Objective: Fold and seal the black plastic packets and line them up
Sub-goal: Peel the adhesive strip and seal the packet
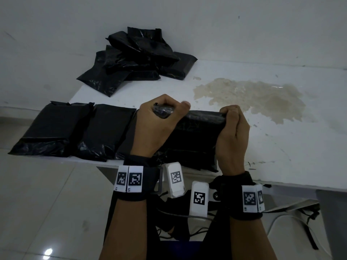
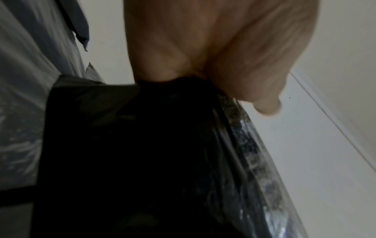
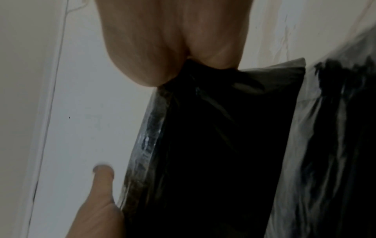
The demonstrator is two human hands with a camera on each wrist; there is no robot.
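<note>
I hold a black plastic packet (image 1: 197, 132) at the table's front edge, its top edge rolled over. My left hand (image 1: 161, 111) grips the rolled left corner, thumb stretched to the right. My right hand (image 1: 231, 114) pinches the right corner. In the left wrist view the packet (image 2: 142, 153) hangs below my curled left hand (image 2: 203, 75); the right wrist view shows the packet (image 3: 219, 136) under my right hand (image 3: 195, 64), with my left thumb (image 3: 101, 177) beside it. Folded packets (image 1: 56, 128) lie in a row to the left. A heap of loose packets (image 1: 135, 59) sits at the back.
The white table (image 1: 281, 147) carries a yellowish stain (image 1: 249, 98) on the right. A white wall (image 1: 244, 25) runs behind the heap. The table's front edge crosses just below my wrists, with tiled floor (image 1: 47, 203) and cables (image 1: 281, 218) underneath.
</note>
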